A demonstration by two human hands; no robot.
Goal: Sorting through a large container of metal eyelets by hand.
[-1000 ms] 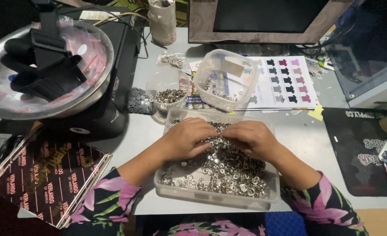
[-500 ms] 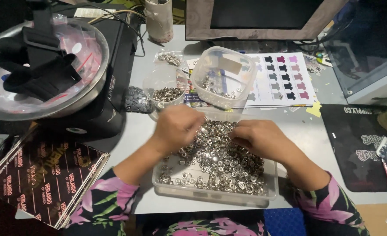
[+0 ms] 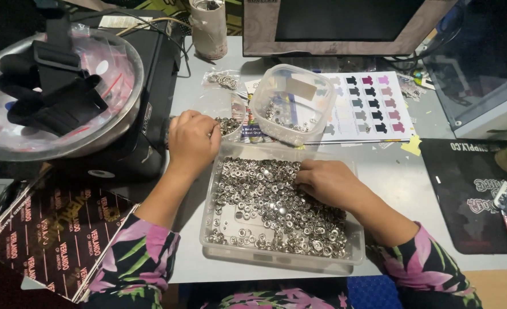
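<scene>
The clear rectangular tray [image 3: 230, 252] of silver snap fasteners [image 3: 270, 200] is lying with its long axis running away from the person. The right hand [image 3: 327, 183] is resting curled among the fasteners, fingertips hidden. The left hand [image 3: 191, 140] has left the tray and is now pinching at the small cup [image 3: 229, 126] just beyond it; whatever it grips is hidden.

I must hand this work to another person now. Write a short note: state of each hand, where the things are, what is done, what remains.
Left hand: closed over the small cup of snaps, beside the tray.
Right hand: lying on the silver snaps inside the clear tray, fingers bent; whether it holds one is hidden.
Round tub behind the tray: a few snaps at its bottom.
Done: some snaps sit in the cup and tub.
Left: most snaps are in the tray.
</scene>
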